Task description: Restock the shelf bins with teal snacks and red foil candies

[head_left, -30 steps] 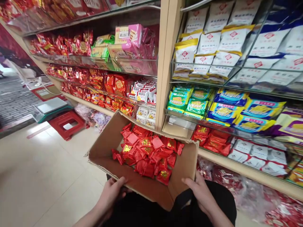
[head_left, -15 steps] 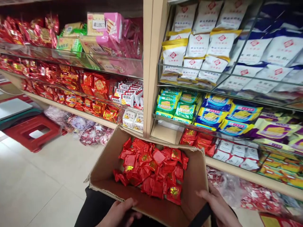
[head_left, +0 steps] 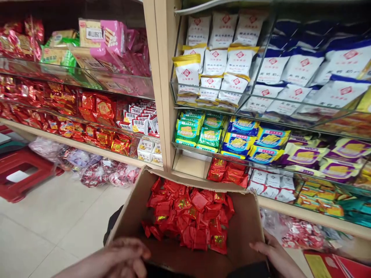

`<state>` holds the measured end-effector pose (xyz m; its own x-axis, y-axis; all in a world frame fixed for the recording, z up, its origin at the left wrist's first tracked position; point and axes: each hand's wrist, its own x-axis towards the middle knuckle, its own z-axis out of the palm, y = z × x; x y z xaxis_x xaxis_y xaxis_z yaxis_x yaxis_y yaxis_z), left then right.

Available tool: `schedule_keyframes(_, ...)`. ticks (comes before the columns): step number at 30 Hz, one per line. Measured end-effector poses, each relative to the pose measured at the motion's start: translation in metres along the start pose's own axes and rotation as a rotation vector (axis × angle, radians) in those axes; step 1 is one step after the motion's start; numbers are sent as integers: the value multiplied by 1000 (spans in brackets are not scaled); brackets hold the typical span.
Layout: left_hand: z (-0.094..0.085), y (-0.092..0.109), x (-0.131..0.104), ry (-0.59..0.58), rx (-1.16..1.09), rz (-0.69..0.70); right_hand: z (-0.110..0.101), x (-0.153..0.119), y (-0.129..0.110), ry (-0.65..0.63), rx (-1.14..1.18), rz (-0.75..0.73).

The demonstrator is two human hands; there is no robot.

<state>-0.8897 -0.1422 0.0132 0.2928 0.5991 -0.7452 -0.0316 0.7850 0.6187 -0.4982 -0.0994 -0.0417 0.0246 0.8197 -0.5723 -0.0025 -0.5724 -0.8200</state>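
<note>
A cardboard box (head_left: pixel 243 227) holds a pile of small red packets (head_left: pixel 191 212) with gold print. It is tilted toward the camera, its far edge by the lower shelf. My right hand (head_left: pixel 269 249) grips the box's right side, thumb over the rim and fingers outside. At the near left corner, my left hand (head_left: pixel 121 256) is raised over the rim, blurred, with its fingers curled; whether it touches the box or holds anything is unclear. Beyond the far edge, red packets (head_left: pixel 227 170) lie in a low compartment beside a bare one (head_left: pixel 191 164).
Shelves with clear fronts hold white packets (head_left: pixel 214 61), green packets (head_left: pixel 187 129) and pink packs (head_left: pixel 113 38). A wooden post (head_left: pixel 160 88) divides them. Plastic bags (head_left: pixel 95 170) lie on the floor beneath, with a red stool (head_left: pixel 26 173) at the far left.
My left hand has moved left along the box's near edge and lifted from its grip there. The view has shifted right, and the shelves appear further left.
</note>
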Motion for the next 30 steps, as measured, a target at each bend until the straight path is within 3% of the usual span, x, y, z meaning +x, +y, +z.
schedule_keyframes(3,-38,38,19,568,559,575,-1,3,11,24,-9,-10)
schedule_keyframes(4,-48,51,31,698,703,743,0,3,14,27,-4,-18)
schedule_keyframes(6,-61,70,59,794,874,863,1,2,16,23,18,-35)
schedule_keyframes(9,-67,81,89,789,988,815,2,-1,17,39,29,-47)
schedule_keyframes(14,-75,60,97,695,898,847,-2,9,31,71,-141,-152)
schedule_keyframes(16,-79,51,97,674,828,847,1,12,34,215,-303,-293)
schedule_keyframes(19,-82,48,99,675,741,808,22,10,25,551,-585,-634)
schedule_keyframes(20,-82,48,100,667,712,796,34,10,18,576,-666,-747)
schedule_keyframes(22,-79,50,99,647,651,787,62,17,2,424,-775,-876)
schedule_keyframes(23,-78,51,99,638,619,785,76,25,-6,327,-831,-860)
schedule_keyframes(26,-73,51,95,646,528,773,105,65,-22,399,-917,-568)
schedule_keyframes(28,-71,49,94,659,500,772,113,94,-24,448,-906,-442)
schedule_keyframes(30,-71,49,92,676,500,759,113,114,-23,444,-858,-412)
